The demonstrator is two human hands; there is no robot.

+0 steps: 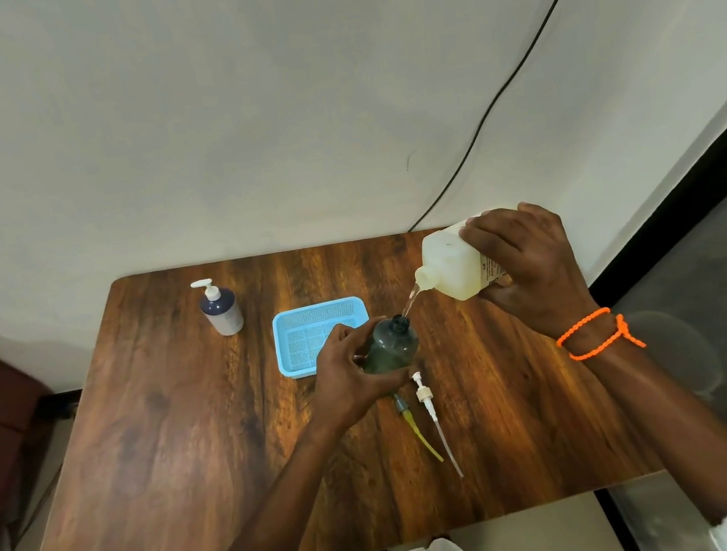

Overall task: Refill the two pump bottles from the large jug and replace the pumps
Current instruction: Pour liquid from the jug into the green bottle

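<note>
A person's right hand (pixel 527 265) grips a tilted white jug (pixel 454 261), pouring a thin clear stream (pixel 411 301) into the open neck of a dark green bottle (pixel 390 342), which the left hand (pixel 347 372) steadies with fingers curled round it beside a blue basket (pixel 317 312). Keep the spout low and the tilt gentle, since the neck is narrow. Two pumps (pixel 424 396) lie near the bottle; its fill level seems unreadable.

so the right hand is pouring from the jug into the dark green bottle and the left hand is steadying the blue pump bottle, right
Not quite. The head view shows the left hand steadying the dark green bottle itself; the blue pump bottle stands untouched at the back. The right hand is indeed pouring from the jug.
</note>
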